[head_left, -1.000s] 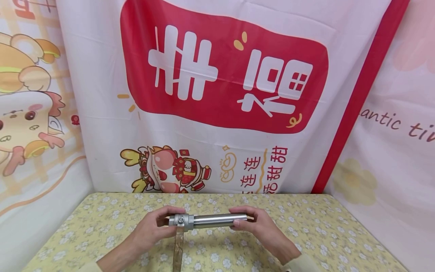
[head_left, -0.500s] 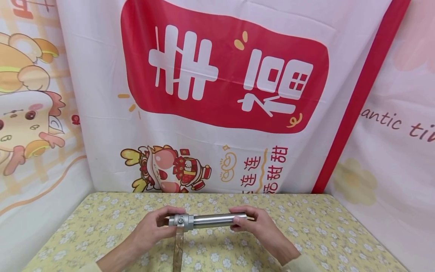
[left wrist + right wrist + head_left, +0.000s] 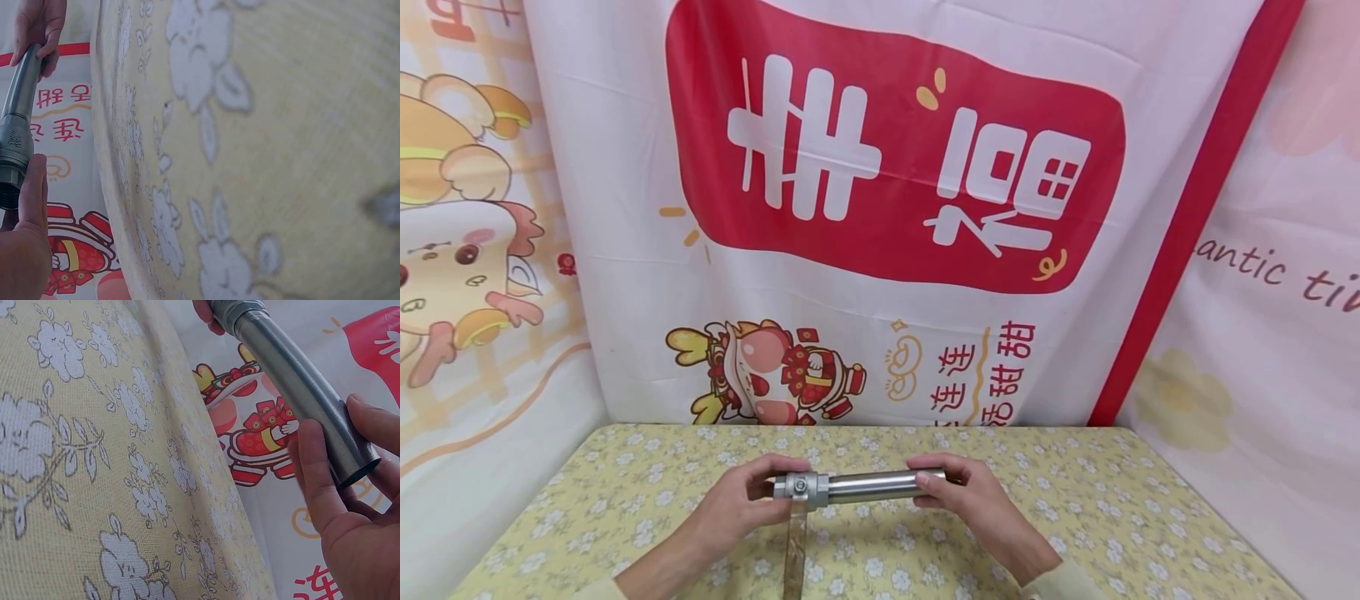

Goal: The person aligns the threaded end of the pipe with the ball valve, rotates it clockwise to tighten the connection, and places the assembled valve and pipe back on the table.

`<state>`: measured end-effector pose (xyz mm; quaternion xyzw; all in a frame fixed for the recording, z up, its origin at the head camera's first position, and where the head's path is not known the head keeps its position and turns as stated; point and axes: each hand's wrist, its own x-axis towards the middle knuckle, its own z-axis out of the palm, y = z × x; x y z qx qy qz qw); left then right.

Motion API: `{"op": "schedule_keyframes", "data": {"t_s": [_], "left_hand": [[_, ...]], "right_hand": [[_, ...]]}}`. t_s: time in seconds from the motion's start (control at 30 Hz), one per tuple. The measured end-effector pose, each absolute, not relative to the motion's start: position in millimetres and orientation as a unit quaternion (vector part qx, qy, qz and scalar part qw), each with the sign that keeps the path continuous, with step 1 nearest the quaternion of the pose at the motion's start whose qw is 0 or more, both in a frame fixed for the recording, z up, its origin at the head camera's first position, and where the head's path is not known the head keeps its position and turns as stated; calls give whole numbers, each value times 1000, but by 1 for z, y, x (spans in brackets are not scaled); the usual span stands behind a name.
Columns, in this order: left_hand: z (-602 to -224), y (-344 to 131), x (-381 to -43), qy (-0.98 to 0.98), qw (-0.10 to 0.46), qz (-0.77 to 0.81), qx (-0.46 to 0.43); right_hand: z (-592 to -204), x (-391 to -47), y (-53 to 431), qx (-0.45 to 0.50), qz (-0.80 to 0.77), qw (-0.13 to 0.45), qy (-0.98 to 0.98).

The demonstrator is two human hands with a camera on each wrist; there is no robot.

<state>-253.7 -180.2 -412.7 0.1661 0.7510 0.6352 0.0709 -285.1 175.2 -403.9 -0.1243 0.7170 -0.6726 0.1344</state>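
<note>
A silvery ball valve (image 3: 801,490) is held over the table by my left hand (image 3: 737,502), its thumb below and fingers above the valve's left end. From the valve a flat brownish lever (image 3: 793,550) points toward me. A smooth steel pipe (image 3: 872,486) extends rightward from the valve, its near end inside the valve's hex collar. Around the pipe's far end, my right hand (image 3: 962,493) pinches with thumb and fingers. The right wrist view shows the pipe (image 3: 300,381) with its hollow end at those fingers. Threads show where the pipe (image 3: 24,87) meets the valve (image 3: 14,140) in the left wrist view.
A table with a yellow floral cloth (image 3: 1045,525) lies beneath both hands. Behind it hangs a white cloth backdrop (image 3: 625,333) with a red panel and cartoon prints. More printed cloths (image 3: 1262,375) close off the left and right sides.
My right thumb has rolled upward across the front of the pipe, with the other fingers staying around its end. The left hand and the valve are almost still.
</note>
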Motion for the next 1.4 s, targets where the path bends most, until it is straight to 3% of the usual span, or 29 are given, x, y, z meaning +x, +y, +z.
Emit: {"op": "schedule_keyframes", "data": {"t_s": [0.73,1.4], "left_hand": [[-412,-181,-255,757,70,630,157],[-413,-181,-254,762,68,625,156]], "right_hand": [[-403,-283,176,-168,-641,128,738],[-406,-285,176,-149,-652,133,732]]}}
